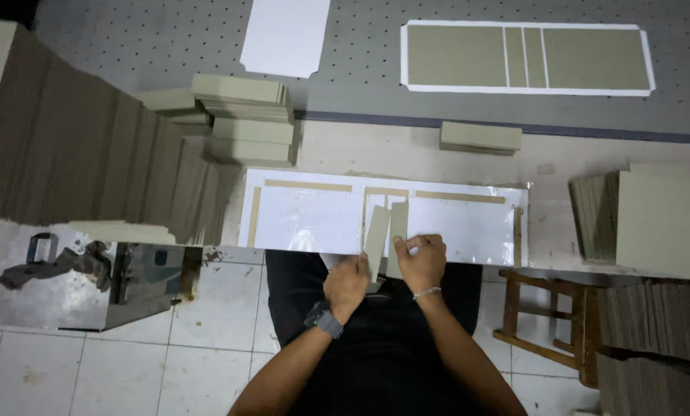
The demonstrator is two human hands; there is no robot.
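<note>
Grey card strips [386,231] stand lengthwise toward twelve o'clock on the white sheet [306,219]; the left hand [348,283] pinches one, the right hand [420,260], curled, presses the other.

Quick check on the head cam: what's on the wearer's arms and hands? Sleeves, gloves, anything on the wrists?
Both forearms are bare, with no sleeves in view, and no gloves on either hand. The left hand has a dark grey wristwatch with a chunky band on its wrist. The right hand has a thin silver bracelet on its wrist. No rings can be made out.
</note>
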